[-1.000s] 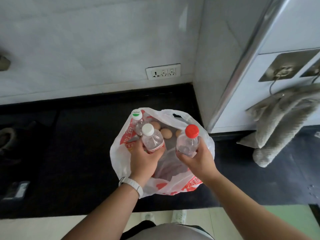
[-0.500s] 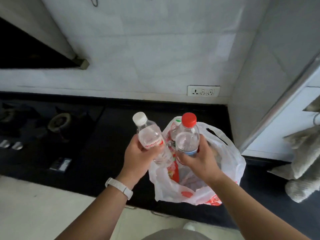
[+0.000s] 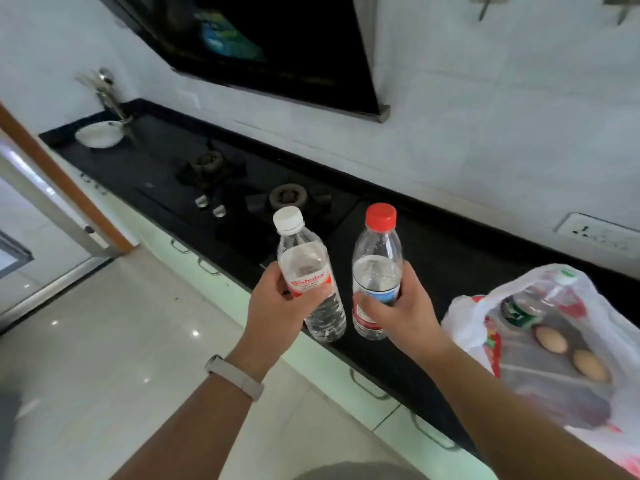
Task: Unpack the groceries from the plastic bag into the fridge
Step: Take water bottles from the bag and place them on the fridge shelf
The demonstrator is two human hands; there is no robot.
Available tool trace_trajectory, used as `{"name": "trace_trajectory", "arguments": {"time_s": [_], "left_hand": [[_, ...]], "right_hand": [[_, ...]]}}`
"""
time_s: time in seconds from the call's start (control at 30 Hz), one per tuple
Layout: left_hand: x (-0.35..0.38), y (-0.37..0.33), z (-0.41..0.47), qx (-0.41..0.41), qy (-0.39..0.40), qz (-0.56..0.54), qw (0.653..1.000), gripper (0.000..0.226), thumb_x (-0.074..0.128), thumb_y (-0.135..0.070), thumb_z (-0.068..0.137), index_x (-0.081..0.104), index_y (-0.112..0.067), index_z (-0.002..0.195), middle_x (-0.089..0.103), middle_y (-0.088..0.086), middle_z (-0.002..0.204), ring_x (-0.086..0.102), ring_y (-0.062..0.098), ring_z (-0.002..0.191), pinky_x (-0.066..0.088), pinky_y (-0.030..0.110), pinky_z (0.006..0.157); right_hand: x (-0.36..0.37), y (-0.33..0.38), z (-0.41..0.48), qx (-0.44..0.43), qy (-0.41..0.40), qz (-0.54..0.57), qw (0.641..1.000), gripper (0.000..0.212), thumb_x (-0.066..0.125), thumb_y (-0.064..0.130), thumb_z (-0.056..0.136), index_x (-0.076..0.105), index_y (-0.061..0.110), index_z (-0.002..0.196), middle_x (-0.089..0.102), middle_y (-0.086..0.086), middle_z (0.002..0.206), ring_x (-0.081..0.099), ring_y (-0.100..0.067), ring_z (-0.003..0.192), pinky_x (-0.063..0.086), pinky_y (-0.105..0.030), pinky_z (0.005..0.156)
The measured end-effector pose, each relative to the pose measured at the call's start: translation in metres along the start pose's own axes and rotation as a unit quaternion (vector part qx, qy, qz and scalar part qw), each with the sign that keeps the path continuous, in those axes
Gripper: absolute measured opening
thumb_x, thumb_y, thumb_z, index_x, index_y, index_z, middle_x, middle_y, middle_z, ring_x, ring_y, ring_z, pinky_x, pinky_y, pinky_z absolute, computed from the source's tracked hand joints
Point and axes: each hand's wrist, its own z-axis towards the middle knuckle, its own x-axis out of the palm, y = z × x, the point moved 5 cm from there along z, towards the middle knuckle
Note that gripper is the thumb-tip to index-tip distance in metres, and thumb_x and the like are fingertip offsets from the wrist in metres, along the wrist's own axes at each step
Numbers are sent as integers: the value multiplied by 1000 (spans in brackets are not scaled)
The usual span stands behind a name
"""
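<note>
My left hand (image 3: 280, 306) grips a clear water bottle with a white cap and red label (image 3: 306, 268), held up over the counter's front edge. Beside it, my right hand (image 3: 401, 313) grips a clear water bottle with a red cap (image 3: 377, 261). The two bottles are upright and close, apart by a small gap. The white and red plastic bag (image 3: 568, 344) sits on the black counter at the right, open. Inside it lie two brown eggs (image 3: 551, 339) and a green-capped bottle (image 3: 540, 299). The fridge is out of view.
The black counter (image 3: 450, 258) runs from far left to lower right, with a two-burner gas hob (image 3: 249, 195). A white bowl (image 3: 100, 133) and utensils stand at the far left end. A dark range hood (image 3: 270, 46) hangs above. Pale tiled floor (image 3: 104, 341) lies to the left.
Both hands lifted the bottles out of the bag and carried them left. My view swung left, so the bag now lies at the right edge and the hob and floor show.
</note>
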Motion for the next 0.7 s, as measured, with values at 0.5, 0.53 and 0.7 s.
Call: {"name": "trace_trajectory", "arguments": {"time_s": [0.5,0.53,0.7], "left_hand": [[-328,80,-63,-61,-268,-61,960,41,87,-19,73,68,-20,109,76,-4,98,72,13,88,52,22,75],[-344,84,-69,-63,-285,-65,954,40,87,-18,73,68,-19,109,76,-4,97,72,13,89,52,22,75],[-401,99,-99,-69,-357,-78,928,42,86,-21,76,67,-20,113,76,-3,103,72,14,94,55,30,83]], "right_hand": [[321,69,-1,-51,200,-21,978,43,81,17,75,54,30,106,65,8,92,66,-2,81,52,-19,69],[338,73,-3,-55,214,-25,975,46,82,23,73,55,29,109,66,7,94,66,-4,84,54,-24,74],[410,89,-9,-72,295,-37,952,56,76,42,61,55,29,112,66,9,97,66,-6,87,54,-30,79]]}}
